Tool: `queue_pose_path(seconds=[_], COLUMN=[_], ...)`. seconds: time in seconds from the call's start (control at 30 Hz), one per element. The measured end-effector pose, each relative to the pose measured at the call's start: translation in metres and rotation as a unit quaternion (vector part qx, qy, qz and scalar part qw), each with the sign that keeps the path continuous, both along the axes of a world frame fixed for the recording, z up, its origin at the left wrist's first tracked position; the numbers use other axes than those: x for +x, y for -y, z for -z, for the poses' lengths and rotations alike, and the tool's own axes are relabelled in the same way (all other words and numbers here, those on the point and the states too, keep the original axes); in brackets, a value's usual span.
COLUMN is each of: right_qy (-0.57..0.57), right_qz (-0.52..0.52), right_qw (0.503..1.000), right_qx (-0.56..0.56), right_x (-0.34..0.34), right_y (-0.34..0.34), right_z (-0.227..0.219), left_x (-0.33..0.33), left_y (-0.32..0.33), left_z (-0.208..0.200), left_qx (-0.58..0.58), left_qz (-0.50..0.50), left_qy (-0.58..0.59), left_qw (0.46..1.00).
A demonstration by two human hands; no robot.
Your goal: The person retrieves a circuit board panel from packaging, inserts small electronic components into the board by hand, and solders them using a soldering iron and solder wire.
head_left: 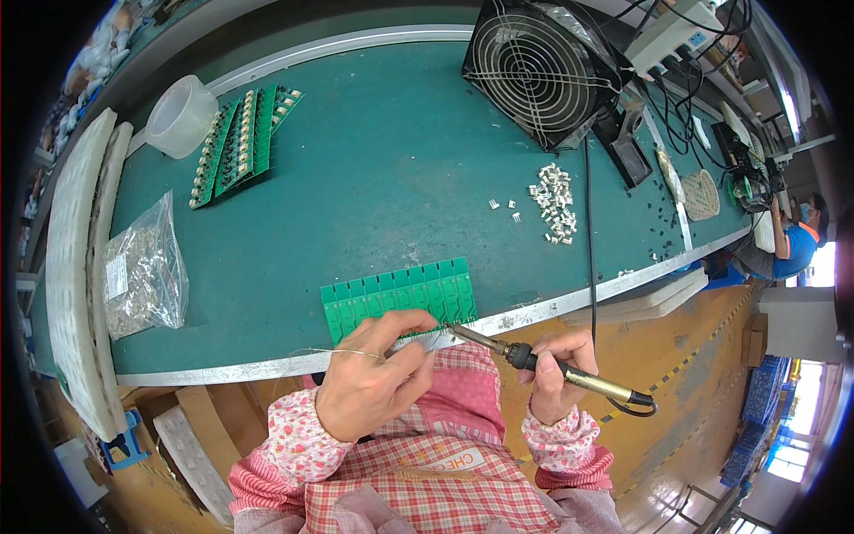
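Note:
A green circuit board panel point(400, 294), scored into several strips, lies at the table's front edge. My right hand point(557, 378) grips a soldering iron point(519, 355) by its handle. The iron's tip reaches left to the near edge of the board, by its right end. My left hand point(369, 378) is closed with thumb and fingers pinched around a thin solder wire point(311, 351), whose loose end trails left. The pinch sits just over the board's near edge, close to the iron tip. Fingers partly cover that edge, so the exact contact is hard to see.
Small white connectors point(553, 205) lie heaped to the right, below a black fan point(531, 76). Assembled green boards point(240, 147) stand at the far left beside a clear tape roll point(181, 117). A plastic bag of parts point(147, 267) and white foam point(76, 267) line the left side.

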State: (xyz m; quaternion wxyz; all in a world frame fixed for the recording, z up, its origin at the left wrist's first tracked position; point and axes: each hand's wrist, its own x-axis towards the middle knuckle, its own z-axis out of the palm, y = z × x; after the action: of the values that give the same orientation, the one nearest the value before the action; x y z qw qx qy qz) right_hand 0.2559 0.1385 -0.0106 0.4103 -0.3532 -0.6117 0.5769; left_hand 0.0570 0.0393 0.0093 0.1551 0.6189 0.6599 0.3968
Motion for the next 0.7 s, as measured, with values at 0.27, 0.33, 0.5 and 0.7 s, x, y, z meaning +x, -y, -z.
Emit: queue_pose_path(seconds=[0.27, 0.33, 0.5, 0.7], right_qy=[0.01, 0.016, -0.029, -0.011], right_qz=[-0.009, 0.009, 0.059, 0.038], right_qw=[0.998, 0.997, 0.995, 0.996], right_qx=[0.06, 0.077, 0.073, 0.08], right_x=[0.003, 0.0, -0.008, -0.005], right_y=[0.0, 0.001, 0.001, 0.003], right_z=[0.002, 0.001, -0.008, -0.002], left_x=[0.003, 0.002, 0.001, -0.006], left_y=[0.0, 0.001, 0.006, 0.009], left_z=[-0.002, -0.003, 0.002, -0.001], left_qx=[0.017, -0.003, 0.007, 0.041], left_qz=[-0.014, -0.011, -0.011, -0.023], left_qy=[-0.015, 0.002, 0.009, -0.045], left_qw=[1.0, 1.0, 1.0, 0.998])
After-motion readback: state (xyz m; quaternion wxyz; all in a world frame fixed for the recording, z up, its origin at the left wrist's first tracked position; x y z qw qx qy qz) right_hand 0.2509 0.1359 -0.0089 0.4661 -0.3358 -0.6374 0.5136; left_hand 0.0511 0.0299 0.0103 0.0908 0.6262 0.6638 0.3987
